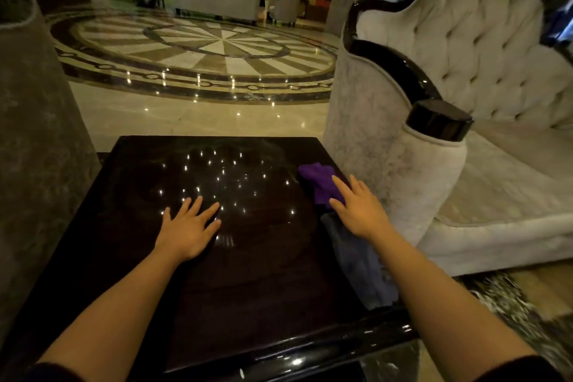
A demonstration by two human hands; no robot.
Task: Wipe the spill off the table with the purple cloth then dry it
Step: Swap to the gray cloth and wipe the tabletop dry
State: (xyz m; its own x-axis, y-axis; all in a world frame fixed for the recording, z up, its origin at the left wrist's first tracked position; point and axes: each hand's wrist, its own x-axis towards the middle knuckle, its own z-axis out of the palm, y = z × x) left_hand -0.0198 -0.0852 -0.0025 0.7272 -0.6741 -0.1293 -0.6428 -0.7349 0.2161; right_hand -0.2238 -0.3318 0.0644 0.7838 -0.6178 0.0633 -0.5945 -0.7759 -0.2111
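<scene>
Head view: right hand [361,211] reaching flat, grip open, fingertips touching purple cloth [319,180] lying bunched near right edge of table [139,257]. Left hand [189,228] resting open, palm down. Grey cloth [361,260] lying beside. Advice: gathering cloth fully before wiping; spill not discernible on glossy top.

The right hand [359,211] covers the near part of the purple cloth [319,178], so whether its fingers [339,184] grip or only rest on it cannot be told. The right forearm hides part of the grey cloth [359,260]. No spill can be made out on the dark glossy counter [263,273]. The sofa [496,87] runs off the right edge, and the far furniture is blurred.
</scene>
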